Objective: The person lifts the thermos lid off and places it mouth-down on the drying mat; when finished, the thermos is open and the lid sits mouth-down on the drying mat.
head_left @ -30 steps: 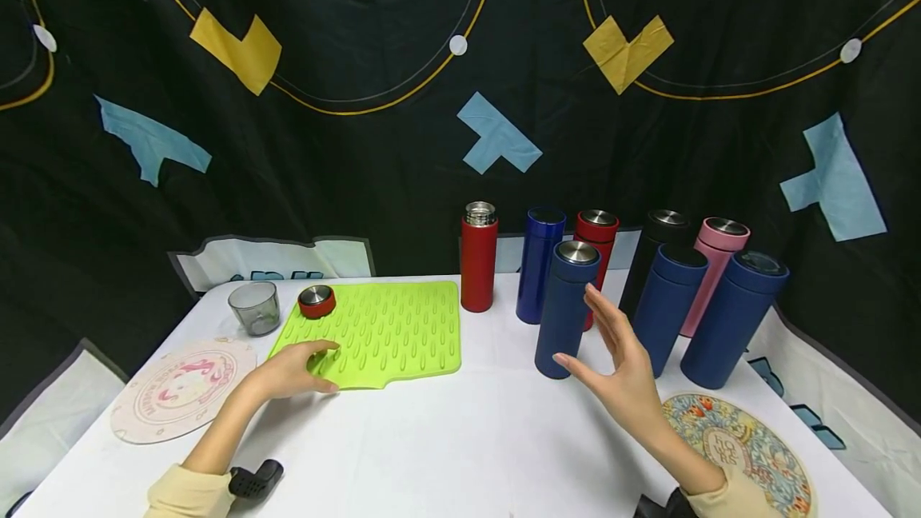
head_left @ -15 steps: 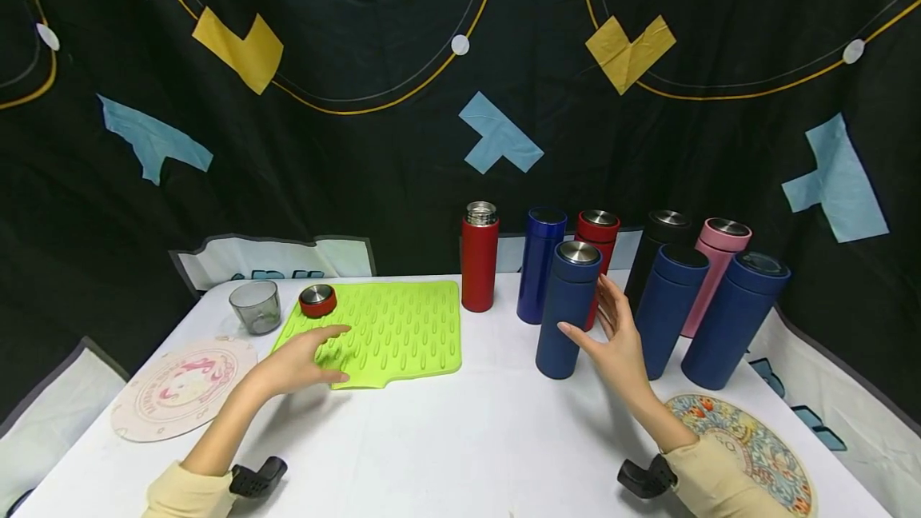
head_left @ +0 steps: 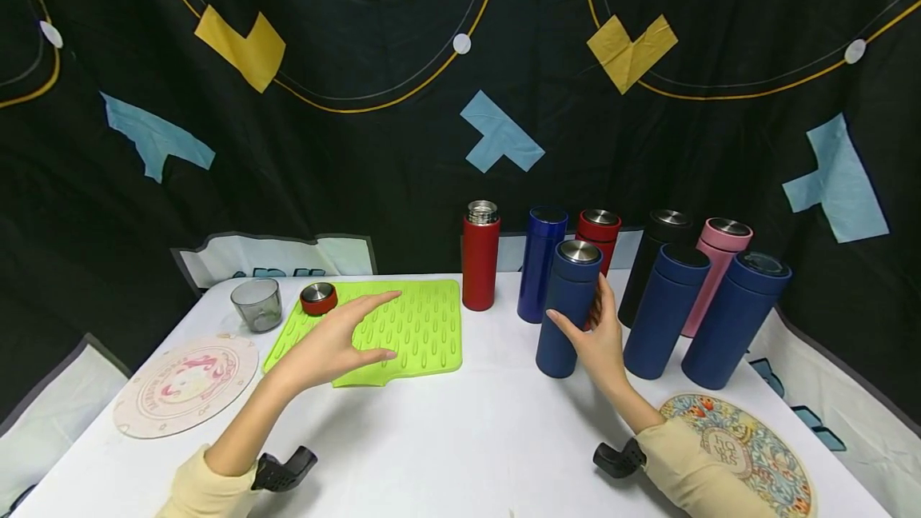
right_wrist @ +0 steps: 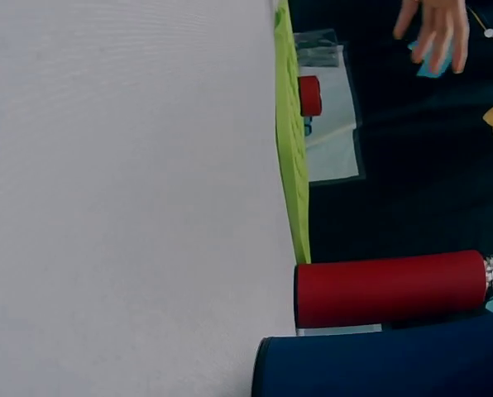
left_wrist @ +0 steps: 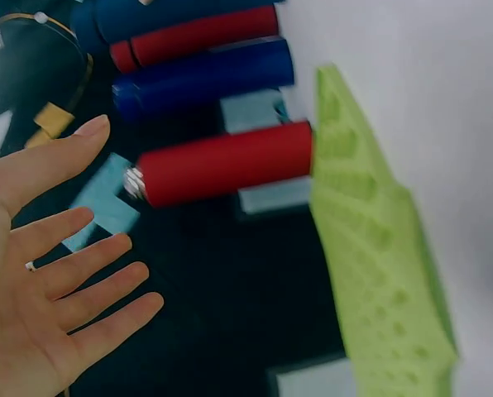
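My right hand [head_left: 600, 342] is at the navy thermos [head_left: 572, 294] with the steel-topped lid, its thumb across the front and its fingers curled behind the right side. The thermos stands upright on the table. In the right wrist view the navy thermos [right_wrist: 387, 360] shows at the bottom, but the hand does not. My left hand [head_left: 331, 342] is held over the green drying mat [head_left: 424, 326], thumb and fingers spread, with nothing in it. An uncapped red thermos [head_left: 480, 262] stands by the mat's right edge. On the mat's far left corner lies a red lid [head_left: 318, 300].
Behind and right of the held thermos stand a shiny blue thermos [head_left: 541, 266], a red one [head_left: 599, 226], a black one [head_left: 658, 262], a pink one [head_left: 719, 250] and more navy ones [head_left: 734, 322]. A glass cup [head_left: 257, 306], a pink round mat [head_left: 187, 386] and a patterned round mat [head_left: 741, 446] lie around.
My right hand has moved in to the navy thermos and its fingers have gone round it. My left hand has moved right and up over the green mat.
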Available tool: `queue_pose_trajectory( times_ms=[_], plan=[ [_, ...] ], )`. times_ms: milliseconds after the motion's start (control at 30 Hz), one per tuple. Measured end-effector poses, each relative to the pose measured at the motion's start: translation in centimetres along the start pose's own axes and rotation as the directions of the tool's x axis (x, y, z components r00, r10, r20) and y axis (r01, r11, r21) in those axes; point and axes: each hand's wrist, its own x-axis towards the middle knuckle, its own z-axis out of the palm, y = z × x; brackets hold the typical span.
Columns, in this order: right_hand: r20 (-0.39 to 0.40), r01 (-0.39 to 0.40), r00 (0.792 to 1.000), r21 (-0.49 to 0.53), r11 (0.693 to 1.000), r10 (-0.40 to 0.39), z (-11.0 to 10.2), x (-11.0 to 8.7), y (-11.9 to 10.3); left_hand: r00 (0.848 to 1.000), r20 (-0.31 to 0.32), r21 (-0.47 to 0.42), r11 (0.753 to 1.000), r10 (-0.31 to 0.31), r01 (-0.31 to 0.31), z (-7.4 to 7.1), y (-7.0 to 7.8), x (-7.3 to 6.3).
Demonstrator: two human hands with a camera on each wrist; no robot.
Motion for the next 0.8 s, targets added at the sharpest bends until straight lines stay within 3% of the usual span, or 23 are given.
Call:
queue_pose_trajectory(
  times_ms=[200,400,600,800],
  plan=[
    [-0.042,0.025,0.999,0.022,0.999,-0.024,0.3,0.2,0.2,0.999,-0.017,-0.021,0.999,0.041,-0.042,-0.3,2.9,1.5],
    [-0.059,0.055,0.997,0.041,0.998,-0.053,1.0,0.1,-0.1,0.994,-0.039,-0.041,0.994,0.101,-0.103,-0.4,4.8,2.5],
    [-0.011,0.072,0.997,0.044,0.996,-0.072,1.9,0.2,-2.1,0.989,-0.072,-0.065,0.989,0.13,-0.134,-0.7,5.9,2.7],
    [0.063,0.124,0.99,0.038,0.992,-0.126,2.5,0.4,-5.2,0.989,-0.093,-0.085,0.988,0.118,-0.126,-1.1,6.5,2.4]
  ],
)
